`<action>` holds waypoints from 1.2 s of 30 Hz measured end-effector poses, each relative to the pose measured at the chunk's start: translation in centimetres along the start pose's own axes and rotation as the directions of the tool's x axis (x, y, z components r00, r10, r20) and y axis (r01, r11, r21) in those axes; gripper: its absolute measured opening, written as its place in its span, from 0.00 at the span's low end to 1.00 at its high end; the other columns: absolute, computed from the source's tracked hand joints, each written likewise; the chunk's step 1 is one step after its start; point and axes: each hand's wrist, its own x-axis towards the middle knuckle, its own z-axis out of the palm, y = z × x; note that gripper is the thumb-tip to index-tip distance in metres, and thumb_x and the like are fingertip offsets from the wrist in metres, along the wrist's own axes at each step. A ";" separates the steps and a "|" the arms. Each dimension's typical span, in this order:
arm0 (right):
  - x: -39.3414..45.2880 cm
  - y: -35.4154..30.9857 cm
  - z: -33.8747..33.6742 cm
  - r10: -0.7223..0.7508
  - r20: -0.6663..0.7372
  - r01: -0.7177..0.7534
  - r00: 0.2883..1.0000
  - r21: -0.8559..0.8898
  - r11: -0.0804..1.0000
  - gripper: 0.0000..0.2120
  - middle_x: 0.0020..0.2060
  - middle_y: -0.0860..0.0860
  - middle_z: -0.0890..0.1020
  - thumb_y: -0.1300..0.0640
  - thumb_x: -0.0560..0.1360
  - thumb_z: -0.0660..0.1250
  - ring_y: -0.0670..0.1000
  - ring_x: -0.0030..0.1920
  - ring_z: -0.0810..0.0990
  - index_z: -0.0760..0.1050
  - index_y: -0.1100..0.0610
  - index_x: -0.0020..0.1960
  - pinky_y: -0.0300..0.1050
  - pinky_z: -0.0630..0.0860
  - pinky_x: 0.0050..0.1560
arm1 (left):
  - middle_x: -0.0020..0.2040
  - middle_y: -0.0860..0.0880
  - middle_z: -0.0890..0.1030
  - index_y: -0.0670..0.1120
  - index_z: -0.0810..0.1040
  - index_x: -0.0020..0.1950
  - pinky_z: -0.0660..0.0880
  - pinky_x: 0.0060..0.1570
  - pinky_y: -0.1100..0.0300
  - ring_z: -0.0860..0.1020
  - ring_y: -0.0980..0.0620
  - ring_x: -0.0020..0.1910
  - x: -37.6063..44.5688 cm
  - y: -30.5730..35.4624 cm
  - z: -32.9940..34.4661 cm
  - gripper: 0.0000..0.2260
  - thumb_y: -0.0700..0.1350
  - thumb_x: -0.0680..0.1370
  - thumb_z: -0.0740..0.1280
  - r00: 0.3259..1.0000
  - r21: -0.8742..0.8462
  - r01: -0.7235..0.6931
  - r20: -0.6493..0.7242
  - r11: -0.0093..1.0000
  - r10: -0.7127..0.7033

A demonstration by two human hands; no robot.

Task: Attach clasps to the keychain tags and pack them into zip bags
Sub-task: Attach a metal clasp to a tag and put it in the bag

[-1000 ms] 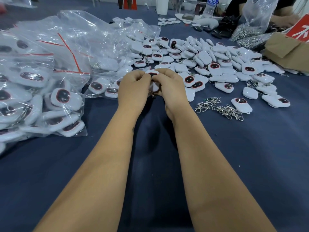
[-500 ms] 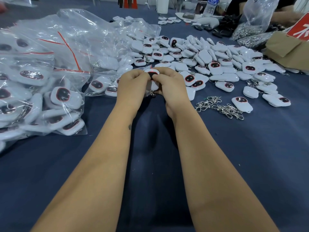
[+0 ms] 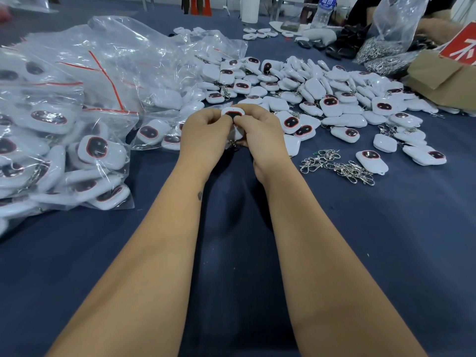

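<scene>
Fingers around white tag (dark-faced)

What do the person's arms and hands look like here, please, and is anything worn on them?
Both forearms are bare, with no sleeves, gloves or watch in view. The left hand and right hand show no rings. A small dark mark sits on the left forearm near the wrist.

Bagged tags left, loose tags right, clasps prob. nearer
</scene>
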 end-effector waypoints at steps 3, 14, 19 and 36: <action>-0.1 -0.1 0.0 0.004 0.000 -0.004 1.000 0.005 1.000 0.10 0.42 0.54 0.83 0.67 0.75 0.62 0.49 0.39 0.80 0.80 0.57 0.49 0.40 0.78 0.41 | 0.30 0.56 0.77 0.50 0.81 0.39 0.71 0.36 0.59 0.72 0.56 0.30 0.1 0.0 0.1 0.07 0.45 0.75 0.66 0.999 0.051 -0.022 -0.028 0.998 0.024; -0.3 -0.3 0.3 -0.056 -0.094 0.059 0.994 0.028 0.998 0.07 0.40 0.53 0.84 0.66 0.76 0.65 0.50 0.41 0.81 0.79 0.59 0.51 0.50 0.80 0.52 | 0.33 0.55 0.79 0.50 0.84 0.46 0.72 0.37 0.57 0.74 0.54 0.33 -0.2 0.1 0.2 0.08 0.47 0.72 0.65 0.996 -0.025 -0.051 -0.078 0.998 0.049; -0.1 -0.5 -0.2 -0.173 -0.265 0.197 0.948 0.065 0.978 0.07 0.45 0.50 0.81 0.66 0.79 0.62 0.44 0.44 0.79 0.73 0.56 0.54 0.44 0.77 0.51 | 0.34 0.58 0.75 0.54 0.77 0.60 0.67 0.33 0.68 0.74 0.63 0.33 -0.2 -0.1 -0.2 0.17 0.42 0.72 0.67 0.961 0.216 -0.099 -0.233 0.971 0.150; -0.7 -0.1 1.0 -0.270 -0.066 0.232 0.961 -0.340 0.911 0.06 0.49 0.49 0.81 0.60 0.76 0.69 0.51 0.57 0.77 0.76 0.53 0.51 0.42 0.74 0.56 | 0.36 0.55 0.79 0.54 0.77 0.44 0.77 0.39 0.59 0.79 0.53 0.36 -0.8 1.3 -0.4 0.06 0.43 0.75 0.65 0.927 0.102 -0.148 -0.332 0.984 0.174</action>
